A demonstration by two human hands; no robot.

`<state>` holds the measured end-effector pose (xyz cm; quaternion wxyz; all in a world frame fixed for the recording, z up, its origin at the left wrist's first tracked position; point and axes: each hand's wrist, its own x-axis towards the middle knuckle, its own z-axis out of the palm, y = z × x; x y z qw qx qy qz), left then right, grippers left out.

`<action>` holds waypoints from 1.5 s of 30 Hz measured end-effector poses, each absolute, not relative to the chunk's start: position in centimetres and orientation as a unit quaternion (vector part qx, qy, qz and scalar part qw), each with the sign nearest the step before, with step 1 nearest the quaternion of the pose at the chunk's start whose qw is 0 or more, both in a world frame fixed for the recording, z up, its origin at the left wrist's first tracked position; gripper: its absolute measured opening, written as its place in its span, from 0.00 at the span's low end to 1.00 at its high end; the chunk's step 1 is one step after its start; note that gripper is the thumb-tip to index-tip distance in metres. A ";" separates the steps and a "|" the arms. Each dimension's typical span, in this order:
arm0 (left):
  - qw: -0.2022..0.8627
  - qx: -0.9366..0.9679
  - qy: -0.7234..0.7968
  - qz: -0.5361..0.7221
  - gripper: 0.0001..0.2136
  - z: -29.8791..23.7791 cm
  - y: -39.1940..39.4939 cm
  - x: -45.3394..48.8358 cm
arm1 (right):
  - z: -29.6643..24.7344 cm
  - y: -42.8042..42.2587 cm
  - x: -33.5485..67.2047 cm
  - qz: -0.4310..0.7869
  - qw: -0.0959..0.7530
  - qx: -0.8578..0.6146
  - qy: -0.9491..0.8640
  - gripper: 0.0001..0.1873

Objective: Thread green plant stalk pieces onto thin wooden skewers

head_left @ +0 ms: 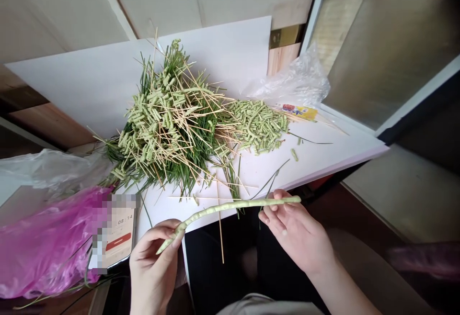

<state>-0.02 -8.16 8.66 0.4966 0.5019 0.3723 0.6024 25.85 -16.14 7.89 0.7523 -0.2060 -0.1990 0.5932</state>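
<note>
The hands [153, 262] [296, 231] have free air ahead, up to loose skewers [220, 229] and the grass heap [172, 123].

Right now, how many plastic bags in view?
3: a magenta bag lower left, a clear bag just above it, another clear bag upper right. Others may be hidden.

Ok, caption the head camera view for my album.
Left hand and right hand hold a braided grass strand near a grass pile.

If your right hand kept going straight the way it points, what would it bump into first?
Past the green knobbly stalk it already touches, your right hand would probably reach the front edge of the white board first, near the loose grass blades. The depth is hard to judge from this view.
</note>
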 end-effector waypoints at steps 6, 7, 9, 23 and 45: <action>0.530 0.473 0.365 0.602 0.13 8.7 -8.6 0.8 | 7.3 -15.8 25.1 0.653 0.743 -0.132 -0.055 0.05; 0.540 0.467 0.364 0.598 0.14 8.5 -8.6 0.8 | 7.3 -15.8 25.0 0.657 0.744 -0.120 -0.033 0.06; 0.560 0.454 0.362 0.591 0.15 8.2 -8.7 0.9 | 7.2 -15.7 24.8 0.662 0.743 -0.099 0.007 0.07; 0.647 0.417 0.307 0.559 0.19 8.3 -8.8 1.5 | 6.1 -15.5 25.8 0.651 0.730 -0.208 -0.009 0.08; 0.338 0.827 0.355 0.274 0.03 9.8 -1.2 1.4 | 5.0 -6.4 30.5 0.418 0.704 -0.497 -0.289 0.18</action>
